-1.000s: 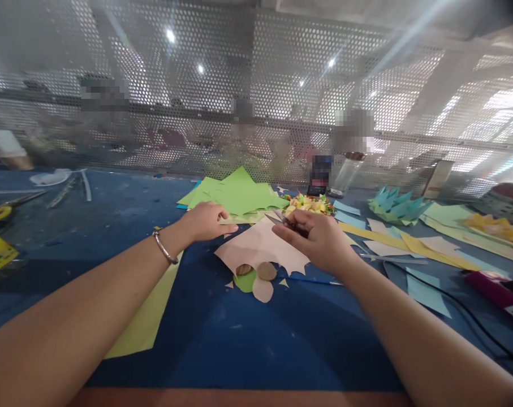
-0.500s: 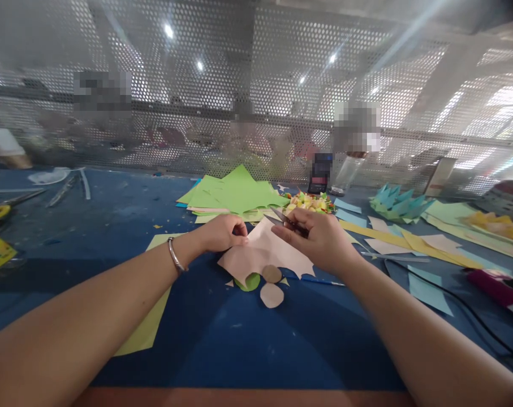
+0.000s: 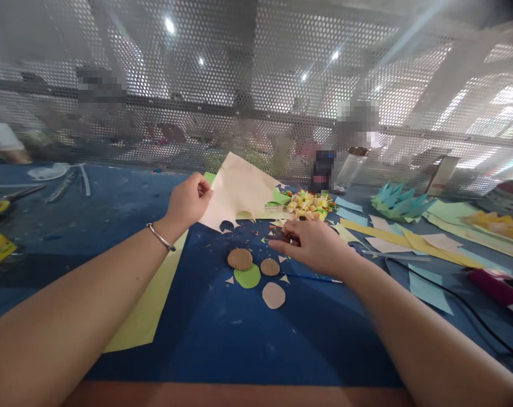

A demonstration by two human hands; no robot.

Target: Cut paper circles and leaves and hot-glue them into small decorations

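Observation:
My left hand (image 3: pixel 192 199) is closed, pinching the left edge of a pale pink sheet of paper (image 3: pixel 243 189) with scalloped cut-outs along its lower edge. The sheet is raised over the green paper stack (image 3: pixel 209 177), which it mostly covers. To the right, my right hand (image 3: pixel 309 243) is wrapped round small scissors (image 3: pixel 276 238), mostly hidden by the fingers. In front of the hands lie a brown disc (image 3: pixel 240 259), a smaller tan disc (image 3: pixel 270 267), a green disc (image 3: pixel 247 277) partly under the brown one, and a pale pink disc (image 3: pixel 274 295).
Coloured paper scraps are scattered under the sheet. A heap of small folded paper pieces (image 3: pixel 309 203) stands behind my right hand, near a phone (image 3: pixel 322 172). Yellow strips (image 3: pixel 409 246), a cable (image 3: pixel 434 294) and a blue paper flower (image 3: pixel 400 202) lie right. Yellow paper (image 3: pixel 143 316) lies left.
My left hand has moved up and left, lifting the pink sheet away from the discs and over the green stack. The brown disc and scraps are now uncovered. My right hand has lowered slightly.

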